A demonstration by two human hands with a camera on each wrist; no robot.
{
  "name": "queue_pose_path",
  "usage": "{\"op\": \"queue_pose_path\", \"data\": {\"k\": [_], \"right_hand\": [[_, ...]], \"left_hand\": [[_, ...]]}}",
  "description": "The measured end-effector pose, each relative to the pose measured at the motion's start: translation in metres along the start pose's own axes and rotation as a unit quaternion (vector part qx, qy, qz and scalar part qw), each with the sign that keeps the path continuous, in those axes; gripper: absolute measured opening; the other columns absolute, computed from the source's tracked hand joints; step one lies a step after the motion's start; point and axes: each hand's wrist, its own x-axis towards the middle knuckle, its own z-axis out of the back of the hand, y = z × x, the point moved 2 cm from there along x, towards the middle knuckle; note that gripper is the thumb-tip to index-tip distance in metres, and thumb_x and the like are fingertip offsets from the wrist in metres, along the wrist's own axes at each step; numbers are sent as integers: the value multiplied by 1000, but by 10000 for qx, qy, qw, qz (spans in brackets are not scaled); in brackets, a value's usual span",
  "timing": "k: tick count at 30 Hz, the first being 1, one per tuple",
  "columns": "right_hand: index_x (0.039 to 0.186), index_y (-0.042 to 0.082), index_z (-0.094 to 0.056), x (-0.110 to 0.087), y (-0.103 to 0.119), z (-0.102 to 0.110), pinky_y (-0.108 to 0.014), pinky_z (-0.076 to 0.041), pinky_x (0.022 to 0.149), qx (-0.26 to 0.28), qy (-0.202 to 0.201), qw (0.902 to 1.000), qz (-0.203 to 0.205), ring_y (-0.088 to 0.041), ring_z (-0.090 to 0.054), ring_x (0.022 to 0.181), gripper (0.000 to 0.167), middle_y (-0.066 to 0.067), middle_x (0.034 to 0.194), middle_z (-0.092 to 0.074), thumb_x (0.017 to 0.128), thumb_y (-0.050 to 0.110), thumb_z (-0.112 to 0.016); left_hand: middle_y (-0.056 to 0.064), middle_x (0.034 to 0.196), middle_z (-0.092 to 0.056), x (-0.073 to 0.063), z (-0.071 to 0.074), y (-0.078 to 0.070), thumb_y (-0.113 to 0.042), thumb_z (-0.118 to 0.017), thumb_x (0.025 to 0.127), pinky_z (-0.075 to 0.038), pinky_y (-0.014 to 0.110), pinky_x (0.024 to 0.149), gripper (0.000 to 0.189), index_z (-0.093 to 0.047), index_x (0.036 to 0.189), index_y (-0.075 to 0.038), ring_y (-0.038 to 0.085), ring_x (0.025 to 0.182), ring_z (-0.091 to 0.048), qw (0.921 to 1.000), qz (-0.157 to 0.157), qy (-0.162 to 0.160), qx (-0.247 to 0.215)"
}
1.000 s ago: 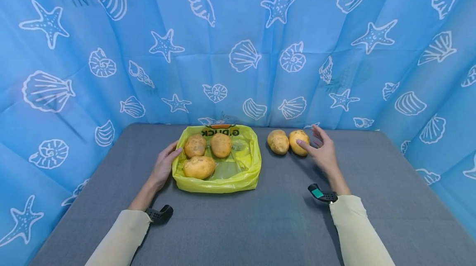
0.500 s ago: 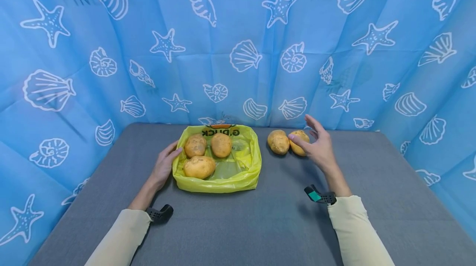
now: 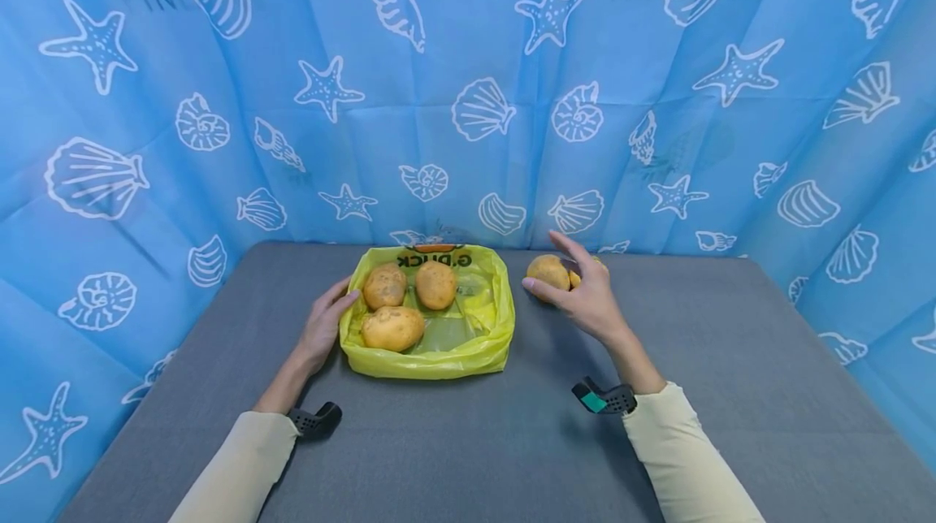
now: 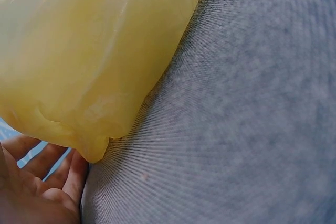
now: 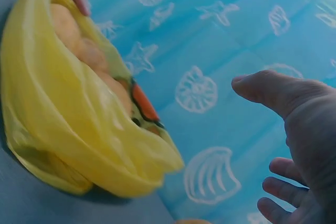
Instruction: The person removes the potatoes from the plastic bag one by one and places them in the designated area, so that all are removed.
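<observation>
A yellow-green plastic bag (image 3: 439,366) with rolled-down sides stands open on the table. Inside it lie three potatoes (image 3: 392,329). My left hand (image 3: 322,324) rests along the bag's left side, its thumb at the rim; in the left wrist view its fingers (image 4: 46,159) lie loosely against the plastic. To the right of the bag, two potatoes sit side by side on the table. My right hand (image 3: 588,296) hovers over them, thumb and fingers spread around the nearer-to-bag potato (image 3: 548,270) and holding nothing. It mostly covers the other potato (image 3: 575,278).
Grey cloth covers the table (image 3: 468,450). A blue curtain (image 3: 453,60) printed with white shells and starfish hangs right behind the table's back edge and along both sides. Each wrist wears a black strap with a camera mount (image 3: 603,399).
My right hand has moved left, from the right-hand potato toward the one closer to the bag, with nothing in it. My left hand and the bag have stayed put.
</observation>
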Motion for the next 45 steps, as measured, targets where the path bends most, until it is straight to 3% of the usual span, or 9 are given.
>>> {"op": "queue_pose_path", "data": {"k": [8,16,24,30,37,45], "right_hand": [[156,15,-40,10,21,-35,-56,-34,111,-162,809,9966,36,-35,-38,142,82,-11,158,-38,88,32,-82],[158,18,-37,32,29,-67,-52,-33,113,-308,1780,9835,-9,-34,-38,142,82,-7,159,-39,90,39,-79],[156,12,-40,53,28,-93,-56,-39,108,-497,2267,9726,-141,-38,-41,139,82,-13,157,-40,89,40,-79],[155,12,-44,65,25,-110,-55,-37,110,-533,2486,9671,-78,-38,-39,141,77,-12,158,-40,91,35,-79],[158,11,-37,68,14,-125,-50,-36,112,-568,2441,9665,-549,-32,-37,144,86,-11,160,-38,88,35,-82],[158,14,-36,64,10,-136,-52,-41,107,-694,2412,9636,-921,-34,-43,139,89,-14,157,-40,86,38,-82]], "left_hand": [[22,159,-33,0,0,-1,-34,-44,110,-42,13,92,59,-31,158,-3,34,140,-38,10000,-27,10,-6],[21,159,-33,1,0,1,-34,-44,110,-42,13,92,58,-32,158,-3,34,140,-38,10000,-16,7,13],[22,159,-33,-1,0,2,-33,-44,110,-42,13,93,58,-32,158,-3,34,140,-38,10000,-45,24,28],[22,158,-35,0,0,0,-33,-45,110,-42,14,93,57,-33,158,-3,34,139,-39,10000,-72,9,40],[21,159,-34,1,0,0,-33,-45,110,-41,14,93,58,-33,158,-4,33,140,-38,10000,-30,12,65],[21,158,-34,1,0,1,-33,-45,110,-43,14,92,58,-34,157,-3,34,139,-39,10000,-77,18,25]]}}
